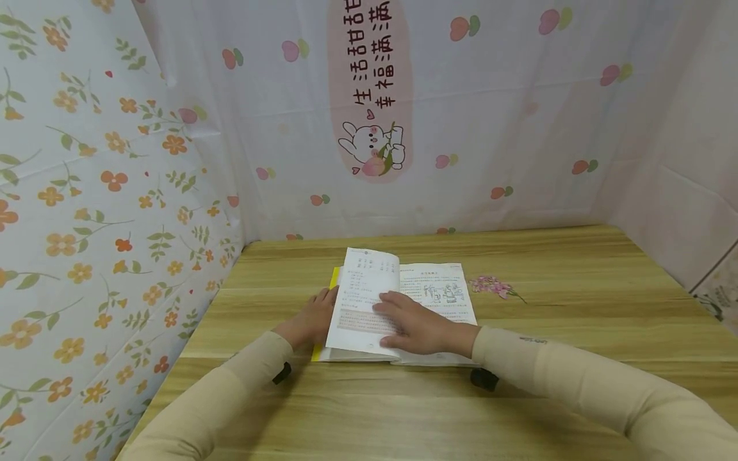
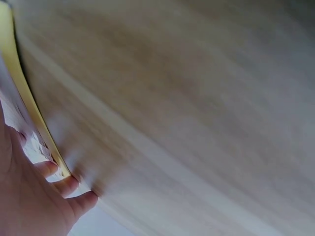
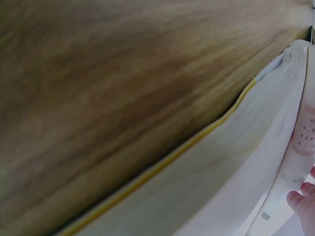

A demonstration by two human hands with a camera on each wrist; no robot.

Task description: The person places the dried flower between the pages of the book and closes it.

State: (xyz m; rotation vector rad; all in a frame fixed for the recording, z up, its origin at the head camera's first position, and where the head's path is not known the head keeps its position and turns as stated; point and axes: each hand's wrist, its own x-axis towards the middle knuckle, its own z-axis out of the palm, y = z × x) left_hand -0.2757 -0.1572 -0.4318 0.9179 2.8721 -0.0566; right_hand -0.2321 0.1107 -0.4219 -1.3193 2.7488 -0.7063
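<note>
An open book (image 1: 371, 301) lies on the wooden table, with printed text on both sides and a small line drawing on the right page. Its yellow cover (image 1: 316, 352) shows along the left edge. My right hand (image 1: 421, 325) rests with spread fingers on the lifted left-hand page, close to the spine. At the book's left edge is my left hand (image 1: 316, 317), its fingertips partly hidden by the page in the head view. From the left wrist, the fingers (image 2: 78, 204) are seen extended against the yellow edge, close to the tabletop.
A pink flower sprig (image 1: 494, 287) lies on the table (image 1: 553, 384) just right of the book. Behind the table hangs a printed curtain (image 1: 490, 128), and a flower-patterned cloth (image 1: 86, 224) covers the left side. Light sleeves cover both forearms.
</note>
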